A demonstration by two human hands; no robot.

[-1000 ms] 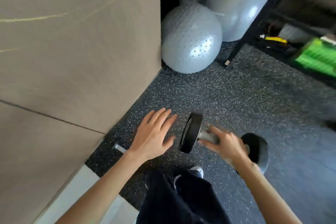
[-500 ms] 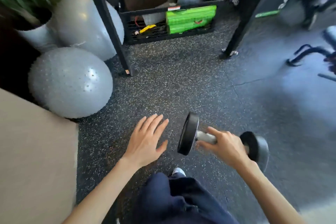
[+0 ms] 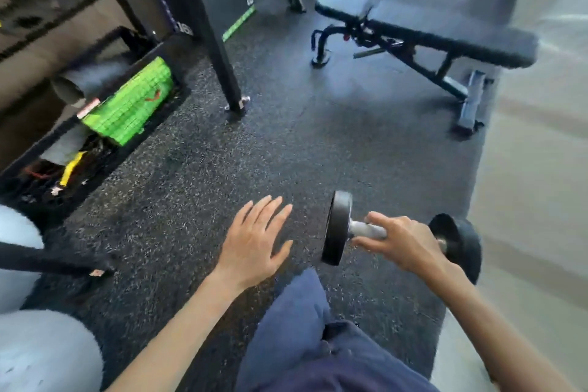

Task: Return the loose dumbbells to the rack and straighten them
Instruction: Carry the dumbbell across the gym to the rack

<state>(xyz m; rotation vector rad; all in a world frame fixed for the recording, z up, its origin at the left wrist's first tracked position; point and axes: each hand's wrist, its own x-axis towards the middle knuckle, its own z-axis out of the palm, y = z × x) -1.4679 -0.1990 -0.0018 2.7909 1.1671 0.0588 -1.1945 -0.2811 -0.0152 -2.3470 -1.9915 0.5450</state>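
Observation:
A black dumbbell (image 3: pixel 338 227) with round heads and a silver handle hangs level above the speckled rubber floor. My right hand (image 3: pixel 401 243) is wrapped around its handle from above. The far head (image 3: pixel 461 245) shows past my wrist. My left hand (image 3: pixel 254 243) hovers to the left of the dumbbell, fingers spread, holding nothing. A black storage rack (image 3: pixel 219 51) stands at the upper left; no dumbbell rack is clearly in view.
The rack's bottom shelf holds a green foam roller (image 3: pixel 130 105) and small items. A weight bench (image 3: pixel 423 32) stands at the upper right. Grey exercise balls (image 3: pixel 38 353) lie at the lower left. My knee (image 3: pixel 302 321) in blue trousers is below the hands.
The view has swung right, from the wall and exercise balls to the rack and bench. Both hands keep the same pose, the right still gripping the dumbbell.

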